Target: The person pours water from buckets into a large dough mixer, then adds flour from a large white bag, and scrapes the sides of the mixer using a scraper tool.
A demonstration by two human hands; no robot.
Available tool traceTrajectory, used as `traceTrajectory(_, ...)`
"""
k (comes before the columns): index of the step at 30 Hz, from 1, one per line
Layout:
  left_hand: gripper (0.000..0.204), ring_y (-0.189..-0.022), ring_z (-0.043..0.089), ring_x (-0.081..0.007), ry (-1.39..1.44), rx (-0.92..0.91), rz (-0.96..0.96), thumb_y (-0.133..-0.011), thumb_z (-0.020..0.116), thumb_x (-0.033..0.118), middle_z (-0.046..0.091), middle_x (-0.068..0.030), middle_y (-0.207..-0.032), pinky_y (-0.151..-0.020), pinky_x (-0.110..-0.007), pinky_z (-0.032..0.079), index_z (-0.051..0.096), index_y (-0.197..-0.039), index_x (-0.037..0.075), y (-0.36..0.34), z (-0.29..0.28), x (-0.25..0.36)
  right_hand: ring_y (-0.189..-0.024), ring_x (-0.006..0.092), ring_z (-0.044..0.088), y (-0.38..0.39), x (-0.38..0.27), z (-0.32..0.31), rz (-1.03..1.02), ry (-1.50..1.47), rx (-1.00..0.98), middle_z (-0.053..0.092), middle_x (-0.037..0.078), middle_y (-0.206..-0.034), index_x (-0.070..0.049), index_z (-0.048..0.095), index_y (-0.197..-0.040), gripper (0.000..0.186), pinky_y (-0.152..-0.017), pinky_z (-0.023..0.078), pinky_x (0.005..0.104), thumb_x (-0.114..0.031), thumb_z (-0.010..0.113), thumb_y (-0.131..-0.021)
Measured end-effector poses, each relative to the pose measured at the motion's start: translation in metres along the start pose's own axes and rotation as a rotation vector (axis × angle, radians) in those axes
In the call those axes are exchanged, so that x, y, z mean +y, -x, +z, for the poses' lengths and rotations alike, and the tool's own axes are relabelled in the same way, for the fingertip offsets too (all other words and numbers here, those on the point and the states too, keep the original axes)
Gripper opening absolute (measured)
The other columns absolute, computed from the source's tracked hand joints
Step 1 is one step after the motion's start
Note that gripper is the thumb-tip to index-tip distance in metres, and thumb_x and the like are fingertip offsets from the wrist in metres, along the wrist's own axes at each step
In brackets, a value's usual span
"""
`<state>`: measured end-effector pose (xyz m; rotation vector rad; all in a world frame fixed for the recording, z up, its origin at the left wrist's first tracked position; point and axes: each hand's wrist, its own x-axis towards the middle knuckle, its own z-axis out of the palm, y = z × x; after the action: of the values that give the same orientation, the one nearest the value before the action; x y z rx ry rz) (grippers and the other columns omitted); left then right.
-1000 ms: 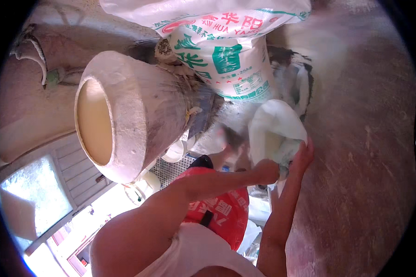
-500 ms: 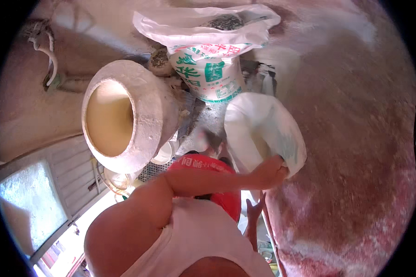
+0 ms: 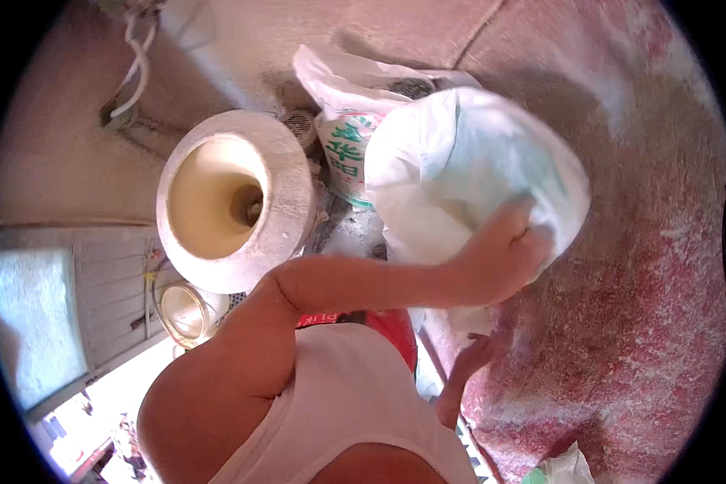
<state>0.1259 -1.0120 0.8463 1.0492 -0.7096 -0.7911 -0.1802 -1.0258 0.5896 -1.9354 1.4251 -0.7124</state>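
My left hand (image 3: pixel 516 250) is closed on the rim of a large white woven sack (image 3: pixel 427 161), which is raised and gaping in front of me. My right hand (image 3: pixel 480 348) is lower, below the sack, off its rim, with fingers apart and nothing visible in them. Left of the sack is a wide white-crusted funnel-shaped hopper (image 3: pixel 286 189), its pale inside narrowing to a dark hole. Behind, partly hidden by the raised sack, stands a printed white sack (image 3: pixel 343 153), its top open on dark contents.
A small pale bucket (image 3: pixel 187 315) sits below the hopper. A stained wall with white cables (image 3: pixel 137 64) runs behind. A window (image 3: pixel 36 323) is at left; a mottled reddish surface (image 3: pixel 605 339) spans the right. Another white bag (image 3: pixel 569 468) lies at lower right.
My left hand has lifted the sack up and to the right, and it now hides more of the printed sack. My right hand has let go of the rim and dropped below.
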Motion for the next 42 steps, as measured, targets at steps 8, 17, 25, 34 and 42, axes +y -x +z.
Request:
traceTrajectory(8,0.052,-0.064,0.058,-0.0236,0.193,0.117,0.190,-0.087,0.052,0.046,0.060,-0.0163,-0.075,-0.065,-0.039,0.048,0.056,-0.110,0.000,-0.084,-0.148,0.141,-0.098,0.0264,0.057,-0.115,-0.242,-0.031,-0.232,-0.357,0.389,0.057,0.015,-0.111,0.005,0.059,-0.110,0.033,-0.083,0.048,0.0378,-0.024,0.050,-0.096)
traceTrajectory(17,0.058,-0.064,0.059,-0.0232,-0.565,0.228,0.214,-0.080,0.059,0.053,0.060,-0.0164,-0.072,-0.064,-0.037,0.049,0.064,-0.081,-0.005,0.041,-0.173,0.232,-0.086,0.0303,0.060,-0.158,-0.419,-0.007,-1.406,-0.396,0.163,0.056,0.022,-0.104,0.009,0.060,-0.102,0.022,-0.074,0.050,0.0366,-0.010,0.052,-0.094)
traceTrajectory(25,0.074,-0.075,0.066,-0.0289,-1.031,0.310,-0.015,-0.057,0.081,0.060,0.065,-0.0204,-0.079,-0.071,-0.039,0.051,0.062,-0.086,-0.005,0.080,-0.203,0.147,-0.081,0.0168,0.057,-0.127,-0.492,0.102,-0.861,-1.082,-0.758,0.062,0.014,-0.095,0.011,0.057,-0.103,0.022,-0.070,0.048,0.0273,-0.006,0.050,-0.091)
traceTrajectory(34,0.029,-0.064,0.057,-0.0413,-1.122,0.797,0.339,-0.077,0.069,0.025,0.057,-0.0252,-0.067,-0.060,-0.045,0.045,0.061,-0.079,-0.003,0.071,-0.244,0.107,-0.076,0.0082,0.048,-0.107,-0.537,0.169,-0.962,-0.958,-1.055,0.056,0.003,-0.088,0.004,0.055,-0.108,0.021,-0.066,0.040,0.0222,-0.011,0.053,-0.094)
traceTrajectory(42,0.014,-0.059,0.055,-0.0391,-0.879,0.869,0.541,-0.069,0.064,0.009,0.055,-0.0209,-0.063,-0.056,-0.042,0.044,0.055,-0.069,-0.001,0.060,-0.247,0.090,-0.092,0.0226,0.052,-0.110,-0.380,0.247,-1.025,-0.524,-0.774,0.054,0.013,-0.104,0.004,0.048,-0.115,0.035,-0.084,0.043,0.0341,-0.018,0.061,-0.091)
